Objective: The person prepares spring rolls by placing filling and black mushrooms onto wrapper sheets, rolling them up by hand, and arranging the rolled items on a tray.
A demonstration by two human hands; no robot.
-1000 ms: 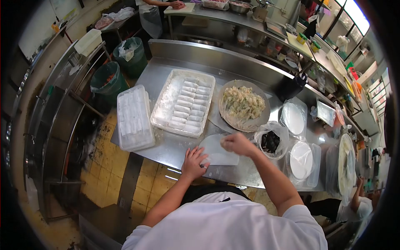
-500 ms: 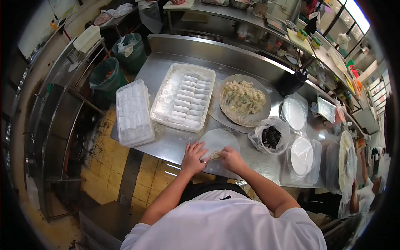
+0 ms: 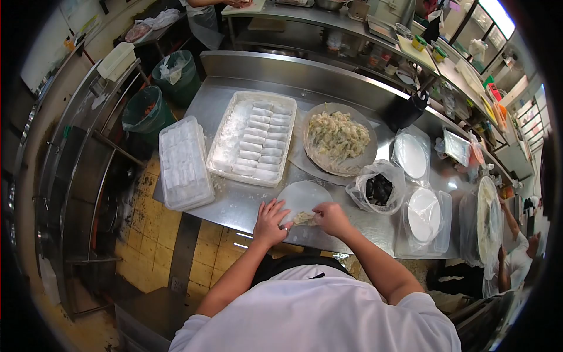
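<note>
A round translucent wrapper sheet (image 3: 305, 192) lies on the steel table near its front edge. On its lower part is a small strip of pale, chunky filling (image 3: 303, 219). My left hand (image 3: 271, 224) rests at the sheet's left side, fingers spread and thumb near the filling's left end. My right hand (image 3: 333, 219) is closed at the filling's right end; its fingertips touch that end, and what they pinch is hidden. Behind the sheet stands a wide round dish (image 3: 372, 157) heaped with chunky filling (image 3: 339, 134). A floured white tray (image 3: 218, 154) holds rows of white rolls (image 3: 264, 141).
A lidded box (image 3: 185, 163) of white rolls stands at the table's left. To the right are a plastic bag (image 3: 358, 199) with dark pieces and wrapped white rounds (image 3: 424, 215). Green bins (image 3: 143, 110) stand beyond. Other people work at the back and far right.
My right hand has shifted slightly, and the filling strip looks more spread out on the sheet. My left hand stays in place. The camera view has moved a little.
</note>
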